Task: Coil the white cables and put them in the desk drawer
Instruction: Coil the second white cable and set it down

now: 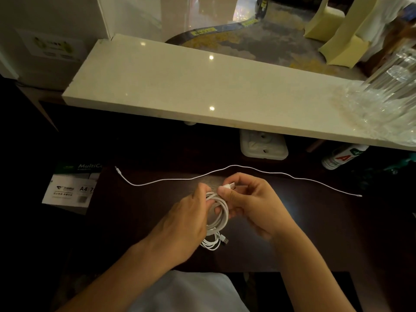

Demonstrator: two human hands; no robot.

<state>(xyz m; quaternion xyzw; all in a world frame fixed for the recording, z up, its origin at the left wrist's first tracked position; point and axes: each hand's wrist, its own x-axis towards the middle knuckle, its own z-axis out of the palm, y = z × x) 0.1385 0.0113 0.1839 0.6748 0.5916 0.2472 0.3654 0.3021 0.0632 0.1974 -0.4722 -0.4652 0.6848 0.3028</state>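
Coiling in progress: the left hand [188,218] closes around the loops of the white cable [217,216] while the right hand [249,199] pinches its plug, best tucked through snugly (a second cable [236,168] lies uncoiled on the desk [144,221]; no drawer visible).

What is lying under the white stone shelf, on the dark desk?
Under the white stone shelf sit a white power strip and a bottle lying on its side. Farther back it is in deep shadow, so anything there is hidden.
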